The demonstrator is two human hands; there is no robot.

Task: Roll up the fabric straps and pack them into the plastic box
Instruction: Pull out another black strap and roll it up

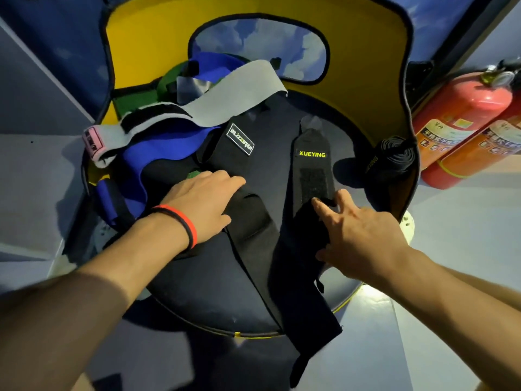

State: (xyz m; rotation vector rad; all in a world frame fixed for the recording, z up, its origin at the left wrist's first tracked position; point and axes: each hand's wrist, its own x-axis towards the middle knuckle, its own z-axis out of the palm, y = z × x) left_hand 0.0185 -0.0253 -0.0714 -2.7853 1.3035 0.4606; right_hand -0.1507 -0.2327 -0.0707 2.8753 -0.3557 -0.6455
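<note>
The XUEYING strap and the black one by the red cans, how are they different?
The XUEYING strap lies flat; the rolled strap is wound into a coil. The right hand touches the XUEYING strap; no hand touches the rolled strap. The XUEYING strap crosses the middle of the seat, the rolled strap sits at its right edge. Both are black with yellow letters.

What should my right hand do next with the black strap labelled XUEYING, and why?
Probably pinch the black XUEYING fabric strap at one end and start rolling: it lies flat and unrolled on the dark round seat cushion, and the right hand only touches it with spread fingers.
</note>
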